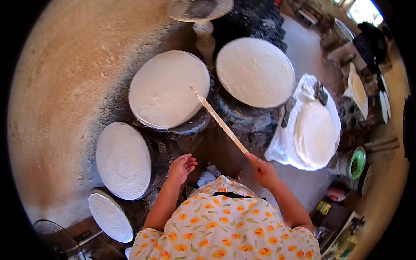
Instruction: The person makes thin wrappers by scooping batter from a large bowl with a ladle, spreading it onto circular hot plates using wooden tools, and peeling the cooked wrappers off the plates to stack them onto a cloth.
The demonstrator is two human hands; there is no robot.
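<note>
My right hand (264, 172) is closed around the lower end of a long, flat wooden stick (223, 126). White paste coats the stick's upper part, and its tip lies over a round griddle covered in pale batter (167, 93). My left hand (182, 168) is near my waist, fingers loosely curled and slightly apart, with nothing in it. Beyond the stick is a second white-covered round griddle (255, 71). To the left of my left hand sits another batter-covered griddle (123, 160), with a smaller white round (110, 216) below it.
On my right, a stack of thin white flatbreads (316, 136) rests on a plastic sheet (277, 145), with dark cloths beside it. A green-rimmed bucket (357, 164) stands farther right. A pedestal stand (201, 11) is at the back; a curved earthen wall (65, 86) runs along the left.
</note>
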